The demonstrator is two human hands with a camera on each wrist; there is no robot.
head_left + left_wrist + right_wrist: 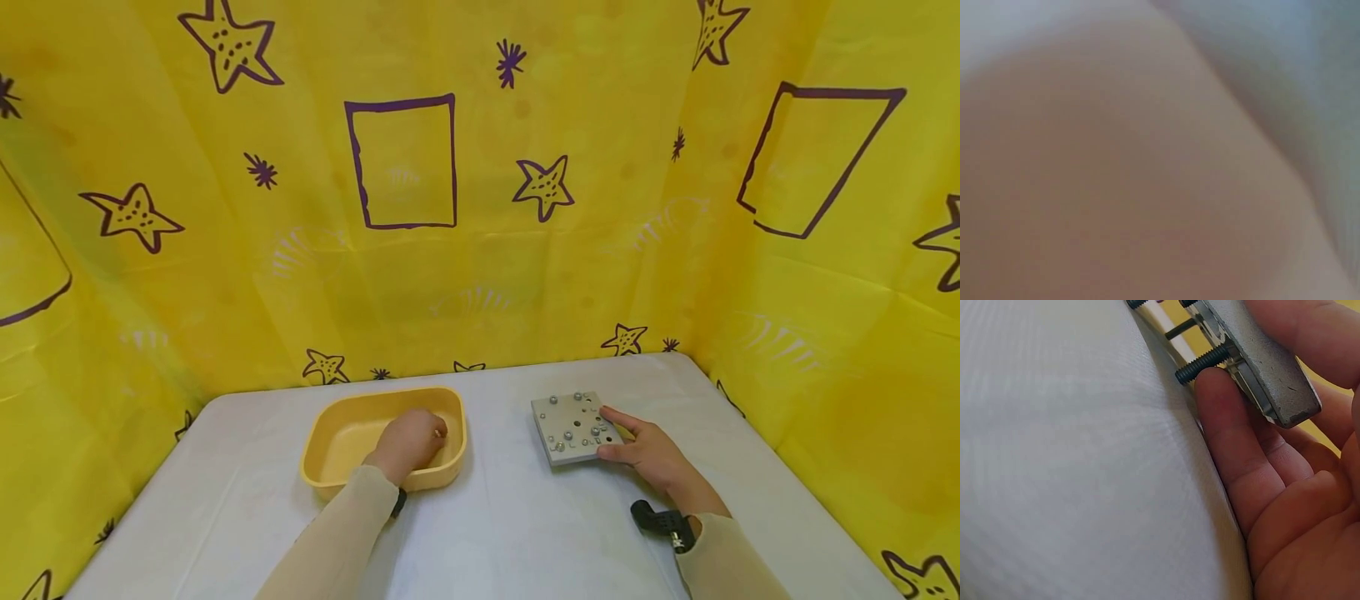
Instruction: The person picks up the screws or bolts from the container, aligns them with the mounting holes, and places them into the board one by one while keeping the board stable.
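Observation:
My right hand (648,454) grips the right edge of a grey metal plate (564,427) dotted with screw heads and holes. In the right wrist view, fingers reach under the plate (1285,369) and threaded screws (1202,365) stick out from its underside, close to the white cloth. My left hand (408,442) is down inside a yellow plastic bin (330,417), toward its right end. Its fingers are bent, with the tips hidden, so whether they hold anything does not show. The left wrist view is filled by blurred skin (1116,175).
A white cloth covers the table (495,517). Yellow curtains (480,275) with purple stars and squares stand behind and at both sides. A black wrist camera (660,521) sits on my right wrist, and a dark band (399,502) is on the left one.

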